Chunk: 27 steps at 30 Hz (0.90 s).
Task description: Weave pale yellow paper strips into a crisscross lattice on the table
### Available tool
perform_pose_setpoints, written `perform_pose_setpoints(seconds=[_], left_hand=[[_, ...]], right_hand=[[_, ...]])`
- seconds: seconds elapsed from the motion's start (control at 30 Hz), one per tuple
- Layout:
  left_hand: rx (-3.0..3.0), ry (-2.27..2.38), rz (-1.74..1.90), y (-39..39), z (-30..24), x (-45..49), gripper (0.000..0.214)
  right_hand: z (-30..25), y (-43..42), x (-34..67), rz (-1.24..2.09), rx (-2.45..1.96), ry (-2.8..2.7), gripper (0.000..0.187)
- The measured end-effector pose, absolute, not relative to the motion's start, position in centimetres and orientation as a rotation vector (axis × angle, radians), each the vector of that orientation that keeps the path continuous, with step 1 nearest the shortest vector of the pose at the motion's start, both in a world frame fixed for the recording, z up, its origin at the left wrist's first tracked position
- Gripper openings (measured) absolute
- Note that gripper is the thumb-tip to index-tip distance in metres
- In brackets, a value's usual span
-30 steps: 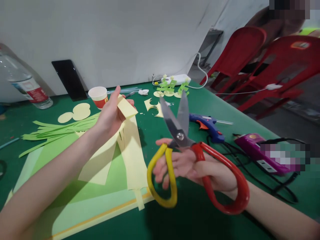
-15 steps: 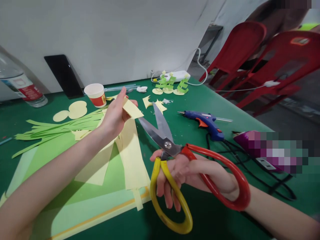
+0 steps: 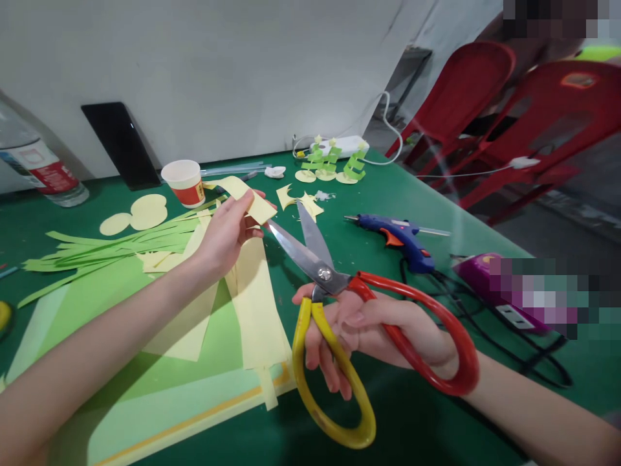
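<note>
Between the thumb and fingers of my left hand (image 3: 228, 236) is a strip of pale yellow paper (image 3: 262, 208), its end pointing right. My right hand (image 3: 359, 327) holds a pair of scissors (image 3: 324, 274) through the loops, one handle yellow and one red. The blades stand apart, and the lower blade's tip is close to the end of the paper strip. Beneath my left arm lie pale yellow sheets (image 3: 257, 304) and a green sheet (image 3: 213, 375). Narrow green paper strips (image 3: 101, 249) spread out to the left.
A blue glue gun (image 3: 398, 233) and a purple power strip (image 3: 504, 291) with black cord lie at the right. Behind are a paper cup (image 3: 184, 184), a phone (image 3: 121, 145), a bottle (image 3: 48, 168), yellow paper discs (image 3: 148, 212), star-shaped scraps (image 3: 310, 206) and small green paper spirals (image 3: 356, 167).
My left thumb has lowered and the yellow strip has turned, so more of its length shows. The scissors remain spread, shifted only slightly.
</note>
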<state>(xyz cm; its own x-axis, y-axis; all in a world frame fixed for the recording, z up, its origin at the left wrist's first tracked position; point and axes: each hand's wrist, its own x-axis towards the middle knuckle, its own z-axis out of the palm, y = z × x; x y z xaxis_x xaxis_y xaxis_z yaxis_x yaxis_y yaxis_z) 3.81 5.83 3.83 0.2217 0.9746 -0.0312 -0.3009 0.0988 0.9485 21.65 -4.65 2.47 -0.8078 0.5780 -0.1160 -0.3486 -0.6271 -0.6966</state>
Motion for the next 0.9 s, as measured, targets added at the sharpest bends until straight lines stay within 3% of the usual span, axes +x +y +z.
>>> perform_pose_setpoints(seconds=[0.6, 0.9], left_hand=[[1.110, 0.845, 0.951, 3.2, 4.0, 3.6, 0.022], [1.324, 0.875, 0.783, 1.2, 3.5, 2.8, 0.024]], right_hand=[[1.7, -4.7, 21.7, 2.326, -0.455, -1.085, 0.031], [1.5, -4.9, 22.0, 2.235, -0.585, -1.270, 0.037]])
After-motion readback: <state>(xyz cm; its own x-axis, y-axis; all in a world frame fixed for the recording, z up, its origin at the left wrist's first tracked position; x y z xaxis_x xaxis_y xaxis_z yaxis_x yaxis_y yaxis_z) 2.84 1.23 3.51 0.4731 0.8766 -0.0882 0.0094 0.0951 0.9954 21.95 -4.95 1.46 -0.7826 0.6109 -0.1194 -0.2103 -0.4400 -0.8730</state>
